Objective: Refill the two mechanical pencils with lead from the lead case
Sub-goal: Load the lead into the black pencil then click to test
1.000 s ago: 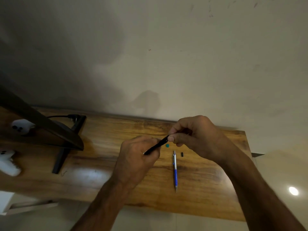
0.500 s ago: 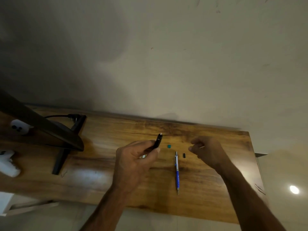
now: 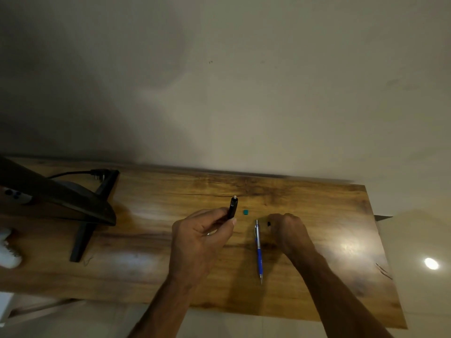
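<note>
Left hand [image 3: 200, 237] is swallowing the lower barrel and tip of the black pencil [image 3: 232, 207], only the upper end showing. Right hand [image 3: 288, 230] is curling over a small black piece [image 3: 269, 223] on the desk [image 3: 317, 203], its fingers [image 3: 277, 219] hiding whether they are pinching it or merely touching; the teal bit [image 3: 245, 212] nearby is reading too small to identify. Frame's left edge is cutting off the dark monitor [image 3: 48, 191] and a blurred white object [image 3: 7, 250].

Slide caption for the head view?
Left hand holds the black mechanical pencil; right hand is at a small black cap beside the blue mechanical pencil on the wooden table.
</note>
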